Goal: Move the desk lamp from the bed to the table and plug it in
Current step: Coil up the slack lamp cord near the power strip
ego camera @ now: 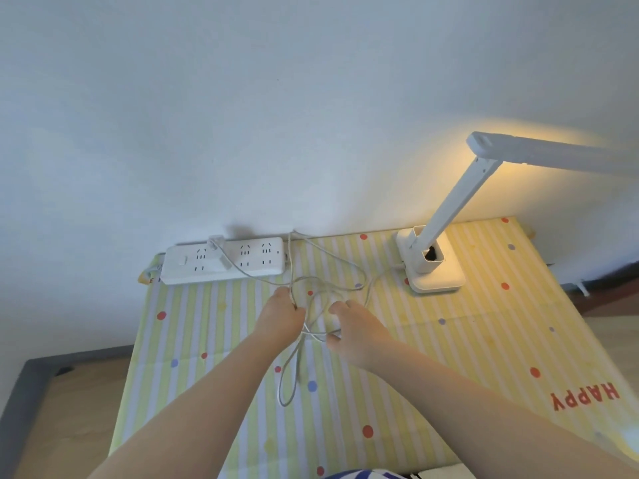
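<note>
A white desk lamp (436, 261) stands on the table (484, 340) at the back right, its arm slanting up to a lit head (553, 152) that throws warm light on the wall. Its thin white cable (304, 326) lies in tangled loops mid-table and runs to a plug (217, 244) seated in the white power strip (223, 260) at the back left. My left hand (281, 314) pinches the cable loops on the left. My right hand (351, 328) grips them on the right, just beside it.
The table wears a yellow striped cloth with coloured dots and the word HAPPY (586, 395) at the right. A white wall rises directly behind the strip and lamp. Wooden floor with a grey border (20, 392) shows at the left.
</note>
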